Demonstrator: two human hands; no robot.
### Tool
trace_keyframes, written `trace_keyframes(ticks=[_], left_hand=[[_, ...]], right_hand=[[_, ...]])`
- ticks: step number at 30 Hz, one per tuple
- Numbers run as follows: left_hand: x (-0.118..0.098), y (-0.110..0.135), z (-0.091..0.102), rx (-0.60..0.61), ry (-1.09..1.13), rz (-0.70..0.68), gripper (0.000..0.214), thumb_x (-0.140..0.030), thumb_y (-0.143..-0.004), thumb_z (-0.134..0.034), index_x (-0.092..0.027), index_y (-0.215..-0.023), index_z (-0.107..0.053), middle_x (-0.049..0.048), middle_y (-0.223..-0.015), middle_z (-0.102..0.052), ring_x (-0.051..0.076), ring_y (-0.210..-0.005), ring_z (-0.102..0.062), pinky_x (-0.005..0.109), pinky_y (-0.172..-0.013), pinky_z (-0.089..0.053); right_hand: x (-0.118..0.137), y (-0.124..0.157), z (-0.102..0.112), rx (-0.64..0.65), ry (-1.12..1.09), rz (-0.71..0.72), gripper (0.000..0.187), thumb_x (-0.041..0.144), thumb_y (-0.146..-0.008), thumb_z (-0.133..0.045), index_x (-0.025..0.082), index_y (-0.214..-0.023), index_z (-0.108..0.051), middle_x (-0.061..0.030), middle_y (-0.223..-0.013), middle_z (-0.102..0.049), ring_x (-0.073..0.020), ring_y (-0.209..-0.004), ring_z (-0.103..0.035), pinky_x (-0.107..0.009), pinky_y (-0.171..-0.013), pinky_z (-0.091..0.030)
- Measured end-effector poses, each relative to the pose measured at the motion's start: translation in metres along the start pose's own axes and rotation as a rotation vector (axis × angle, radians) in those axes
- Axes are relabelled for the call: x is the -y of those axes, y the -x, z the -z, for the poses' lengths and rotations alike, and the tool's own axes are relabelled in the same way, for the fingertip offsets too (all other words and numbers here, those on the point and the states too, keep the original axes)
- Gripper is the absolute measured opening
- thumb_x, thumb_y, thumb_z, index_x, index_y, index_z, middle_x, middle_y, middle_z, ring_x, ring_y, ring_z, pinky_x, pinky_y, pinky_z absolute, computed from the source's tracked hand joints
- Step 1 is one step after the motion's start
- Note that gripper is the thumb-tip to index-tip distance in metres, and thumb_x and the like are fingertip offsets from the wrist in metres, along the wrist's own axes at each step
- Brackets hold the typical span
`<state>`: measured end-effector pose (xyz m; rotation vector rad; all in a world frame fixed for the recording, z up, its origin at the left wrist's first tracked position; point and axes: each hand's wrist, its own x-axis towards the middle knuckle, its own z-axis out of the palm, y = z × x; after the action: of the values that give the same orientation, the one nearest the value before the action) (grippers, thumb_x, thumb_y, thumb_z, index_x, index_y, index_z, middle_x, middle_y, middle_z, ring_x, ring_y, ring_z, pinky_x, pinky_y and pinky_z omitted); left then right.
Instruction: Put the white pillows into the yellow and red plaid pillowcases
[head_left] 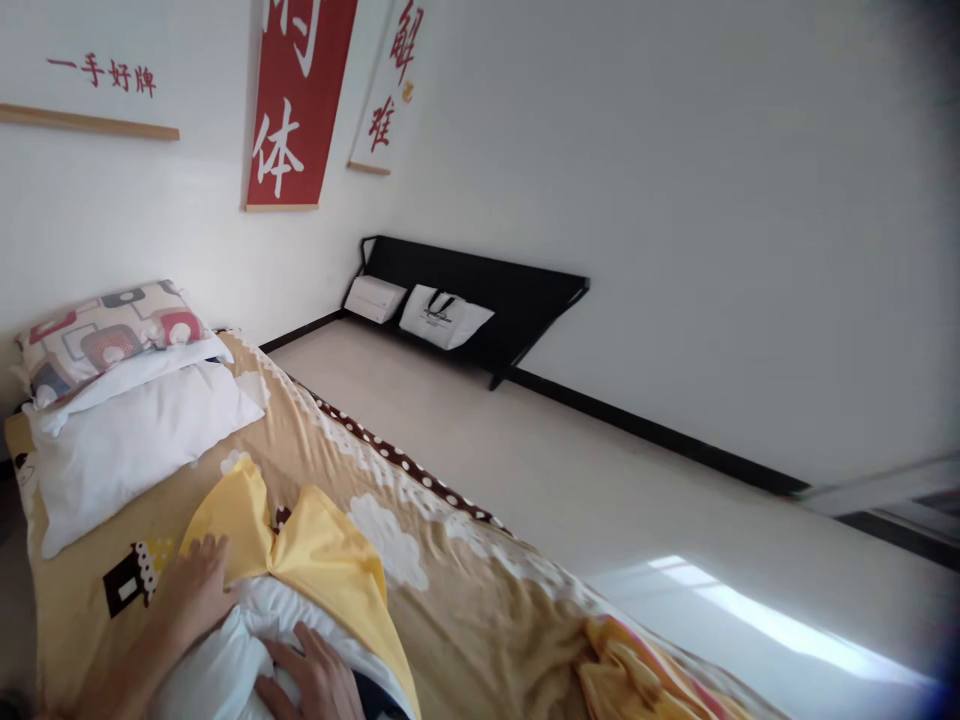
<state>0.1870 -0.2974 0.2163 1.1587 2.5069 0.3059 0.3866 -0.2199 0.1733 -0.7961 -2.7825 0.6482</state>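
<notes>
A yellow pillowcase [337, 545] lies spread on the bed, its two corners pointing away from me. A white pillow [217, 665] is partly covered by the yellow cloth. At the left edge of the pillowcase, my left hand [199, 585] has its fingers bent onto the yellow fabric, slightly blurred. My right hand [319, 675] rests on the white pillow, fingers apart and pressing into its soft surface. Part of the pillow is cut off at the bottom of the view.
The bed's tan patterned sheet [465, 620] runs beneath everything. A white pillow [142, 450] and a patterned pillow [112, 340] are stacked at the head. Crumpled orange cloth [637, 670] lies lower right. A tipped black cot [517, 300] leans against the wall beside a white bag [442, 318] and white box [373, 299].
</notes>
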Motion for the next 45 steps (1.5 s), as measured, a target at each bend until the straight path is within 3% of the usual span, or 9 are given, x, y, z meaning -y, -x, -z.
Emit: trace_keyframes(ticks=[3,8,14,19,25,30,34,40,45], left_hand=[[0.020,-0.019,-0.013,0.130,0.059,0.040,0.021,-0.026,-0.079,-0.053,-0.016,-0.093,-0.066,0.0114,-0.091,-0.070,0.031,-0.093,-0.068,0.036,-0.078,-0.046],[0.040,-0.030,-0.038,-0.022,0.278,-0.018,0.017,-0.029,-0.084,-0.039,-0.022,-0.071,-0.048,-0.0011,-0.068,-0.053,0.022,-0.078,-0.060,0.032,-0.071,-0.039],[0.056,-0.036,-0.021,-0.072,0.638,0.017,0.024,-0.039,-0.076,-0.044,-0.025,-0.062,-0.031,-0.0059,-0.062,-0.031,0.014,-0.063,-0.042,0.028,-0.064,-0.034],[0.024,-0.005,0.019,-0.201,0.568,-0.096,0.024,-0.038,-0.081,-0.045,-0.023,-0.065,-0.036,-0.0043,-0.061,-0.041,0.014,-0.063,-0.045,0.026,-0.062,-0.034],[-0.023,0.048,0.032,-0.051,0.171,-0.184,0.022,-0.029,-0.091,-0.038,-0.023,-0.081,-0.057,0.0067,-0.079,-0.070,0.022,-0.078,-0.066,0.031,-0.072,-0.041],[-0.038,0.038,0.031,0.045,-0.012,0.001,0.046,-0.052,-0.091,-0.048,-0.017,-0.121,-0.057,0.0132,-0.105,-0.074,0.033,-0.102,-0.069,0.039,-0.083,-0.048],[-0.037,0.026,0.039,0.151,-0.120,0.049,0.051,-0.041,-0.091,-0.050,-0.012,-0.133,-0.053,0.0182,-0.111,-0.073,0.033,-0.107,-0.068,0.041,-0.088,-0.049],[-0.037,0.043,0.044,0.250,-0.182,0.017,0.038,-0.016,-0.085,-0.047,-0.015,-0.117,-0.067,0.0162,-0.111,-0.072,0.033,-0.110,-0.066,0.045,-0.092,-0.047],[-0.042,0.055,0.043,0.016,-0.169,-0.174,0.038,-0.004,-0.080,-0.041,-0.021,-0.091,-0.073,0.0103,-0.112,-0.067,0.027,-0.116,-0.060,0.042,-0.099,-0.043]], right_hand=[[0.007,-0.017,0.022,0.158,-0.051,-0.005,0.040,0.057,-0.084,-0.067,0.041,-0.120,-0.071,-0.0073,-0.131,-0.067,-0.0319,-0.120,-0.063,-0.039,-0.099,-0.051],[0.030,-0.046,0.050,0.289,-0.081,-0.042,0.036,0.043,-0.087,-0.066,0.041,-0.123,-0.068,-0.0079,-0.121,-0.070,-0.0301,-0.114,-0.065,-0.040,-0.098,-0.048],[0.034,-0.065,0.050,0.301,-0.122,-0.028,0.027,0.040,-0.089,-0.064,0.037,-0.114,-0.074,-0.0062,-0.113,-0.073,-0.0277,-0.109,-0.066,-0.036,-0.093,-0.047],[0.027,-0.085,0.042,0.306,-0.098,-0.039,0.027,0.042,-0.092,-0.059,0.032,-0.112,-0.075,-0.0062,-0.116,-0.074,-0.0277,-0.112,-0.065,-0.034,-0.094,-0.046],[0.020,-0.094,0.032,0.234,-0.075,-0.056,0.029,0.030,-0.093,-0.052,0.025,-0.108,-0.077,-0.0100,-0.120,-0.073,-0.0300,-0.115,-0.064,-0.034,-0.095,-0.046],[0.007,-0.081,0.042,0.188,-0.140,-0.032,0.032,0.030,-0.094,-0.047,0.024,-0.109,-0.075,-0.0088,-0.115,-0.074,-0.0266,-0.112,-0.065,-0.033,-0.095,-0.044],[-0.019,-0.063,0.080,0.280,-0.332,0.050,0.038,0.039,-0.094,-0.047,0.026,-0.121,-0.070,-0.0074,-0.122,-0.071,-0.0249,-0.116,-0.062,-0.034,-0.101,-0.042],[-0.039,-0.031,0.095,0.335,-0.191,-0.139,0.047,0.035,-0.095,-0.041,0.025,-0.137,-0.059,-0.0124,-0.126,-0.066,-0.0280,-0.120,-0.059,-0.040,-0.103,-0.042],[-0.025,-0.030,0.067,0.184,0.042,-0.351,0.047,0.019,-0.096,-0.029,0.023,-0.125,-0.066,-0.0125,-0.118,-0.069,-0.0272,-0.115,-0.062,-0.037,-0.096,-0.045]])
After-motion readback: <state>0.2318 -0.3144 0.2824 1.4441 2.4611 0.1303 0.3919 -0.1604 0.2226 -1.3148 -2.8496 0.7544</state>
